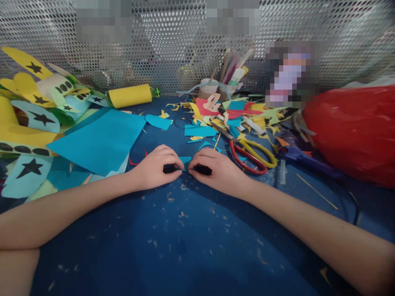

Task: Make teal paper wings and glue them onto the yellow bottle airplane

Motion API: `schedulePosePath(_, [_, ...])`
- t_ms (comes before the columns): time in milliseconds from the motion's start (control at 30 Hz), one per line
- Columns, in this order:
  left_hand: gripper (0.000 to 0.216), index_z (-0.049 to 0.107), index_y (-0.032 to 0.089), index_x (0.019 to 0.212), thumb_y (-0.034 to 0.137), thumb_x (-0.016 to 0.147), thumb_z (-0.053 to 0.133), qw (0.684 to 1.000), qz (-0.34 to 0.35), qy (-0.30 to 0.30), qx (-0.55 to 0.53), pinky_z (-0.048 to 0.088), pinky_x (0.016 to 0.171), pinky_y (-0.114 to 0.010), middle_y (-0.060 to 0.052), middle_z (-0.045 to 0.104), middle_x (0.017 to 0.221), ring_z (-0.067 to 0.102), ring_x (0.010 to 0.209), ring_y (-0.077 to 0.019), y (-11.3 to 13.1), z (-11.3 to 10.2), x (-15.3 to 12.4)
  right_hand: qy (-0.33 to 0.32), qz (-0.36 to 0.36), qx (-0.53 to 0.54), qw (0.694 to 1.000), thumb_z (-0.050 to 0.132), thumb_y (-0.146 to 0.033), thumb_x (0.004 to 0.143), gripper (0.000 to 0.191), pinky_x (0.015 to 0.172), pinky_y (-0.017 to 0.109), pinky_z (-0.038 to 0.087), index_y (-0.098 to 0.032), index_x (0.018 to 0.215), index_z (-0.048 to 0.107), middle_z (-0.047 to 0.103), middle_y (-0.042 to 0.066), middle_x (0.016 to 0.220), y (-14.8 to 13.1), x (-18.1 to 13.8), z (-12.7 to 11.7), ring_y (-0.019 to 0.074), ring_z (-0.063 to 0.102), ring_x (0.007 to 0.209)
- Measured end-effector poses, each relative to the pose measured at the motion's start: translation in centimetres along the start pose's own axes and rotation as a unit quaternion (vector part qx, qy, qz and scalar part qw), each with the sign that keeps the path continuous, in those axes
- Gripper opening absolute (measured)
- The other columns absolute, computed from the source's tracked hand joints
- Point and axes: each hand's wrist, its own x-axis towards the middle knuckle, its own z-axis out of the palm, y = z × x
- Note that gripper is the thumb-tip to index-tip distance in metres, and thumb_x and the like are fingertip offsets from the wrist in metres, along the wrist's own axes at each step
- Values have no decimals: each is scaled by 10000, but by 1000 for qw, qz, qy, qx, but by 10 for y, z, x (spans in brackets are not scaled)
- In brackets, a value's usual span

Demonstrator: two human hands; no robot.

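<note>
Between both hands, just above the blue table (173,246), is a small piece of blue paper (185,162). My left hand (159,166) pinches its left end between thumb and fingers. At the other end, my right hand (217,170) grips it the same way. The fingers cover much of the piece. Close to the right hand lie scissors (248,154) with one red and one yellow handle, resting among paper scraps. A blue paper strip (200,130) lies behind the hands.
Blue paper sheets (101,139) lie at left beside paper planes (40,119) with black stars. A yellow-wrapped bottle (131,95) lies behind them. Scraps (237,109) are heaped at the back by a brush cup (209,85). At right are a purple glue gun (304,158) and red bag (354,131).
</note>
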Motion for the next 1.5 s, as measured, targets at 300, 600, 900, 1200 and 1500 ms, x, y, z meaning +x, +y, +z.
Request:
schedulePosePath(300, [133,636,174,790,237,889,575,1000,14,6,22,414,833,-330,-27,658,806,588,846,-173,1,-2,0,25,-36,-43,998,541,-211,900,122,731,333,500,-177,826,632,633,64,804,-1,0,1,185,570,793])
schedulePosePath(600, [149,654,157,853,252,907,553,996,56,21,65,423,843,-336,-48,646,833,580,873,-184,0,2,-3,19,-89,-151,984,475,-191,930,200,709,329,504,-143,825,637,631,84,795,-7,0,0,189,557,764])
schedulePosePath(900, [206,598,148,830,272,948,484,997,37,7,63,417,829,-333,-42,602,831,546,854,-180,-1,4,-2,15,-87,-144,986,455,-160,926,189,723,324,482,-150,802,597,597,72,779,-6,2,1,183,530,756])
schedulePosePath(1200, [148,567,161,825,257,912,496,997,-54,-5,60,406,909,-408,-63,481,970,482,955,-214,1,6,0,0,20,-36,999,517,-165,885,109,770,342,459,-170,789,568,567,70,853,-5,3,2,185,513,812])
schedulePosePath(1500, [26,544,164,812,181,828,554,994,-103,17,43,412,910,-402,-55,490,966,489,960,-212,5,8,4,-21,76,7,997,528,-139,843,80,830,373,461,-186,782,549,536,71,887,-6,5,2,195,522,864])
